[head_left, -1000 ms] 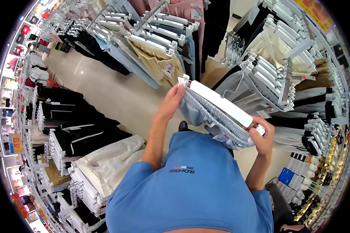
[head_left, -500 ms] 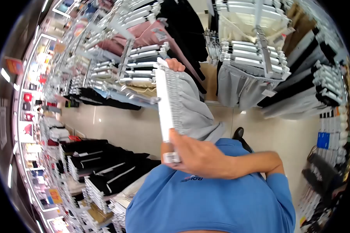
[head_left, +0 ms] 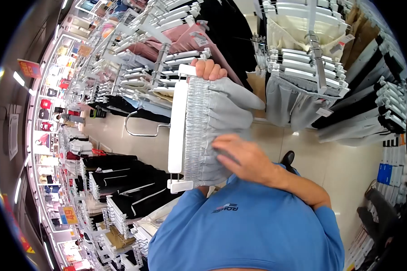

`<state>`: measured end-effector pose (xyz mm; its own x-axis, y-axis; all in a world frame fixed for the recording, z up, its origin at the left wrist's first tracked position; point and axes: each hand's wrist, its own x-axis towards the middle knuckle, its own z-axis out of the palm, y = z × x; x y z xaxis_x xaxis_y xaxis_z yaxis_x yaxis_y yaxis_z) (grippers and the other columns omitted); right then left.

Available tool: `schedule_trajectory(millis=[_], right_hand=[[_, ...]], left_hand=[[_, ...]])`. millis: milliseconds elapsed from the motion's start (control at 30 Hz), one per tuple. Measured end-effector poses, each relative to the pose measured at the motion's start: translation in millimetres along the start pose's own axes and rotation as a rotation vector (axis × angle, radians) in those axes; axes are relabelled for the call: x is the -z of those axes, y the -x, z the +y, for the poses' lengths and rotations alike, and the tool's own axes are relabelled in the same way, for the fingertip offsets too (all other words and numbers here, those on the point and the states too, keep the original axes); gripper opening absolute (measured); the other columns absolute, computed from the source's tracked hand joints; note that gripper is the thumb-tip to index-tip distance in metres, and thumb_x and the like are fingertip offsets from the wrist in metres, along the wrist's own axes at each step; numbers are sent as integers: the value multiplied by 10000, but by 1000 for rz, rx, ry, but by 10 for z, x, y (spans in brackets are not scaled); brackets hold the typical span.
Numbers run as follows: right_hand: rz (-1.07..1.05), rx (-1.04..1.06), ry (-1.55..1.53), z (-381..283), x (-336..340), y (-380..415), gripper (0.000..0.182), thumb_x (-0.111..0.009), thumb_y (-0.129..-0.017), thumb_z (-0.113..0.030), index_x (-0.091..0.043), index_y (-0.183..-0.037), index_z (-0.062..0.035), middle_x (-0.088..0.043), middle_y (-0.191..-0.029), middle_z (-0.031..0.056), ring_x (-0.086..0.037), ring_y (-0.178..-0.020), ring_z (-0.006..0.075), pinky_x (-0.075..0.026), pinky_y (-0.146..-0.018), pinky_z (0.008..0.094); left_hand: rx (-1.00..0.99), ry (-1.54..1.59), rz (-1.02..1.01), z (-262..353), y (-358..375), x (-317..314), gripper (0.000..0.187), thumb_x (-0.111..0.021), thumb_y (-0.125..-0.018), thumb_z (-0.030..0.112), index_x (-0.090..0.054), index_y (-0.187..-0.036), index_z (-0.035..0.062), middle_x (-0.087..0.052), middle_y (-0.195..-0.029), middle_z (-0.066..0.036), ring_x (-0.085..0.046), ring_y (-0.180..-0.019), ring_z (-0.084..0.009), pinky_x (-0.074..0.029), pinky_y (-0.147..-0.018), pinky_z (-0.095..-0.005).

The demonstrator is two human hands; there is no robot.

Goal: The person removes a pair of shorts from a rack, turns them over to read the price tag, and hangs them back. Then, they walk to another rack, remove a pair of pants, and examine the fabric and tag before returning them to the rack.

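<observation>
Grey trousers with a gathered elastic waistband (head_left: 195, 131) hang sideways from a white clip hanger (head_left: 178, 128), its metal hook pointing left. My left hand (head_left: 209, 70) is closed around the top end of the waistband by the upper clip; its forearm is mostly hidden behind the garment. My right hand (head_left: 242, 156) is over the middle of the grey cloth, slightly blurred, with fingers apart and not gripping the hanger. The lower clip (head_left: 181, 185) is at the waistband's bottom end.
Racks of hanging clothes stand ahead, with pink trousers (head_left: 178, 38), grey trousers (head_left: 280, 97) and cream trousers (head_left: 285, 34). Black garments (head_left: 135, 185) hang at lower left. More clothing lines the right. Tiled floor (head_left: 321, 165) shows between the racks.
My right hand has let go of the hanger's lower end and moved up and right onto the cloth. The hanger has turned, so its hook and the waistband's face now show.
</observation>
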<state>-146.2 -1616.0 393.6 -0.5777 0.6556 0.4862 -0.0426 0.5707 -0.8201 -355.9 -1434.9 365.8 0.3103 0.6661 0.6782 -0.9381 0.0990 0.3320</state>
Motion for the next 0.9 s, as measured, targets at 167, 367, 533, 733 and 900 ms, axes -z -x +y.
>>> schedule_trajectory(millis=[167,367,533,733,900], right_hand=[[73,-146,-30,463,-48,52,397,-721,-862,-121,-587,-1219,-7,-609,-1226,139,-635,-1034,322,-540,-859,385],[-51,-310,-9,1034,-229,352,452,-694,-902,-206,-555,-1263,28,-572,-1269,200,-605,-1078,397,-501,-911,429],[-225,-319,12,1240,-286,419,324,-656,-934,-235,-659,-1155,1,-670,-1073,181,-652,-980,352,-513,-862,395],[-425,-453,-32,1338,-330,520,247,-628,-943,-240,-714,-1055,-37,-708,-999,163,-664,-942,352,-517,-823,414],[-659,-767,274,1854,-224,676,343,-682,-895,-341,-718,-1083,-57,-708,-1065,176,-667,-1019,349,-521,-880,446]], left_hand=[[-20,-28,-39,13,-66,-74,428,-297,-1076,333,-568,-830,113,-525,-794,-8,-545,-820,-179,-398,-824,-332],[8,-11,-163,-20,-145,-40,380,-367,-1073,320,-632,-927,91,-594,-879,-35,-586,-901,-192,-412,-870,-338],[-4,-38,-181,-23,-179,-75,287,-460,-1055,307,-629,-940,104,-601,-905,-25,-596,-935,-174,-417,-877,-328],[-29,-32,-205,54,-168,-82,152,-567,-1006,274,-606,-968,133,-577,-923,3,-595,-937,-152,-409,-872,-314],[-36,-84,-169,-30,-161,-375,212,-544,-1031,330,-584,-949,138,-564,-904,0,-589,-925,-143,-412,-867,-289]])
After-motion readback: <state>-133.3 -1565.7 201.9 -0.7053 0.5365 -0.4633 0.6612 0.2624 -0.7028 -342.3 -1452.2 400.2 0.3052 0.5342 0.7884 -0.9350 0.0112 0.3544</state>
